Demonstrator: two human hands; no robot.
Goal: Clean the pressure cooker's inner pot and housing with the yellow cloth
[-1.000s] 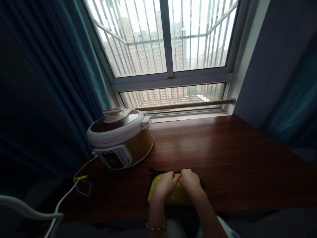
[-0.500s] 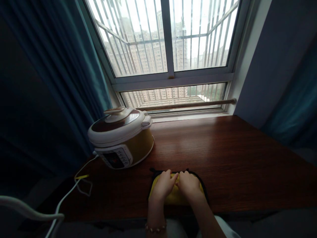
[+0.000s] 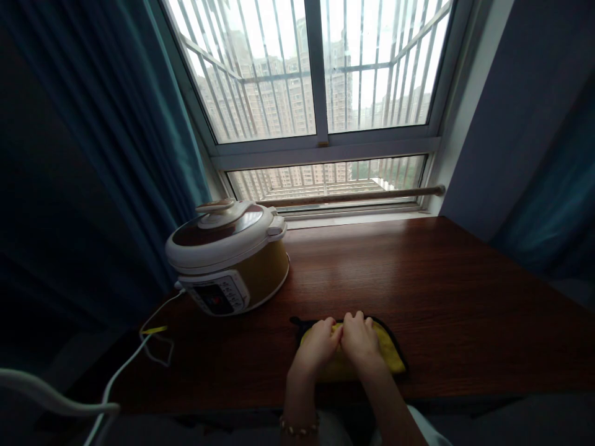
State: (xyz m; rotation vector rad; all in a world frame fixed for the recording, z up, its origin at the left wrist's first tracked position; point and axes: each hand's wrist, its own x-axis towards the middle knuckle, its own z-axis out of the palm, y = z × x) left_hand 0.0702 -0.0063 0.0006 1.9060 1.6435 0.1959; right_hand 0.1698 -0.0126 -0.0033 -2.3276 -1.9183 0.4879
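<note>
Head view: both hands together on the yellow cloth (image 3: 391, 352), near edge of the worktop (image 3: 455, 297), roughly mid-length. Cloth lies flat-ish, dark edging (image 3: 396, 342) curving around its far and right sides, small dark loop (image 3: 295, 321) at its far-left corner.

Left hand (image 3: 320, 344): fingers curled in narrow, holding the cloth near its far edge. Bracelet (image 3: 299, 428) on that wrist. Right hand (image 3: 360, 339): fingers bent down narrow, holding the cloth just beside the left, thumbs close together. Fingertips partly hidden on both; can't tell exact grip or whether the thumbs touch.

Cooker (image 3: 263, 272) upright toward the worktop's far-left part, lid on, apart from cloth and hands. White cord (image 3: 160, 311) runs from its left side toward the near-left corner, yellow tie (image 3: 155, 330) on it. Window (image 3: 279, 148) beyond the far edge, blue curtain (image 3: 116, 124) left.
</note>
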